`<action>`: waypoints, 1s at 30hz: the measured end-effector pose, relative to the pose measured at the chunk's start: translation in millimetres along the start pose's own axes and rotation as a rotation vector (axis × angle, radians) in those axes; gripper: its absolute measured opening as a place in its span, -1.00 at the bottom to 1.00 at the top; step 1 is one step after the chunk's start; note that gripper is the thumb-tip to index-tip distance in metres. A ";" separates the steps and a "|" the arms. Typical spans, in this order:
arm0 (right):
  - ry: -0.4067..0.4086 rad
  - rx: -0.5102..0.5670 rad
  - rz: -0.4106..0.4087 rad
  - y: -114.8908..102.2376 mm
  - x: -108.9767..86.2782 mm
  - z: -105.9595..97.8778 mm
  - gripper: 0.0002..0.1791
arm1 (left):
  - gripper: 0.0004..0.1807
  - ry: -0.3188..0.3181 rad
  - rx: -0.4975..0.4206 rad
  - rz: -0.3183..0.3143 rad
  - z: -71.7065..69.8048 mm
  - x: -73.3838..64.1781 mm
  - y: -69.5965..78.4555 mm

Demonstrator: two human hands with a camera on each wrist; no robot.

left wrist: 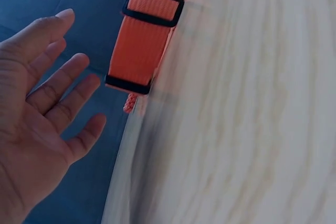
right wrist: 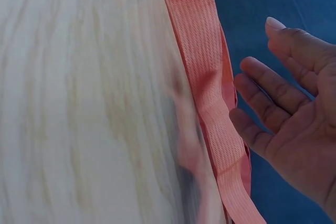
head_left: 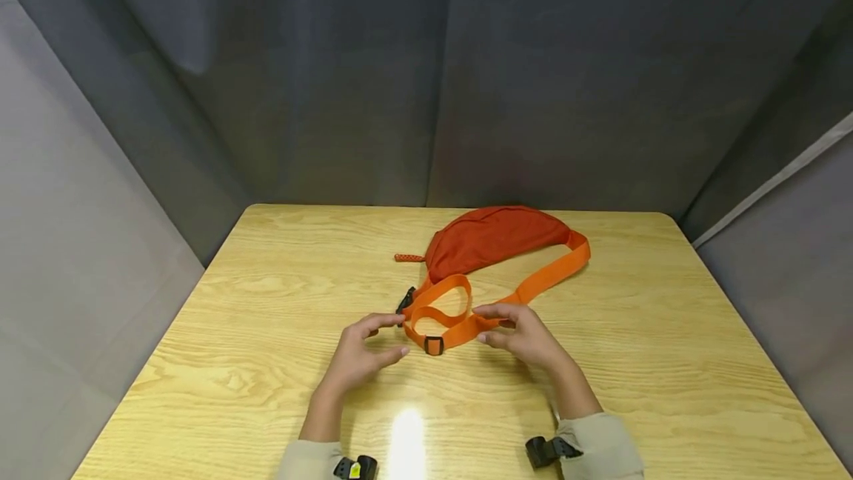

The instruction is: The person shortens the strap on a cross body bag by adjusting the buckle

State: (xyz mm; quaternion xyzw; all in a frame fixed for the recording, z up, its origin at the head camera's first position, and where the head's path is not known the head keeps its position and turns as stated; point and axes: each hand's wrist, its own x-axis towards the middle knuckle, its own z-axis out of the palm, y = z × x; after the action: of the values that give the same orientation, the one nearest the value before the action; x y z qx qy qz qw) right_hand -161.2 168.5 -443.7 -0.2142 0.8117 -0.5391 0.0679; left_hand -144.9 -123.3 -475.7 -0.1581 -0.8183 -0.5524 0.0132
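A red waist bag point(head_left: 498, 239) lies on the table with its orange strap point(head_left: 553, 275) looped in front of it. On the strap's near side sits a black slider point(head_left: 434, 345), and a black buckle point(head_left: 405, 301) shows at the left of the loops. My left hand point(head_left: 355, 355) is beside the loops' left end, thumb and fingers spread apart. To the right of the slider, my right hand point(head_left: 528, 337) has its fingertips right at the strap. Both wrist views show loosely bent fingers, the left hand point(left wrist: 47, 93) and right hand point(right wrist: 299, 98) gripping nothing.
The wooden table point(head_left: 253, 295) carries the bag near its far edge. A red zipper pull point(head_left: 409, 258) sticks out left of the bag. Dark curtains point(head_left: 426, 80) hang behind the table, and pale panels point(head_left: 80, 280) stand at the sides.
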 end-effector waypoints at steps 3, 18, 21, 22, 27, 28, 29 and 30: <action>-0.017 -0.012 -0.016 -1.7 2.7 3.7 -0.62 | -0.53 -0.017 -0.006 0.017 5.4 3.3 -6.7; 0.022 -0.087 0.034 31.1 11.9 24.9 -0.64 | -0.53 -0.135 0.046 0.090 30.2 14.0 -8.7; 0.028 -0.156 0.035 29.9 15.0 25.2 -0.66 | -0.54 -0.149 0.113 0.081 31.8 19.0 -8.6; 0.031 -0.183 0.040 29.9 16.1 25.5 -0.66 | -0.55 -0.152 0.135 0.070 31.9 20.0 -8.6; 0.030 -0.306 0.012 29.5 19.4 26.2 -0.66 | -0.55 -0.163 0.196 0.048 31.0 23.7 -7.9; 0.028 -0.320 0.001 29.8 19.9 26.2 -0.66 | -0.55 -0.168 0.200 0.049 30.9 24.3 -8.1; 0.027 -0.336 -0.010 29.9 20.4 26.1 -0.66 | -0.55 -0.171 0.207 0.053 31.0 25.0 -7.9; 0.028 -0.350 -0.021 30.0 21.1 26.1 -0.67 | -0.55 -0.173 0.214 0.057 31.0 25.6 -7.5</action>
State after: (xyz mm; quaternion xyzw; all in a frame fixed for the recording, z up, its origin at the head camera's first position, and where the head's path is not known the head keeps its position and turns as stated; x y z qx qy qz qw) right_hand -179.5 147.3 -479.0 -0.2236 0.8918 -0.3932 0.0127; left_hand -166.5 -91.5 -489.4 -0.2258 -0.8659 -0.4456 -0.0250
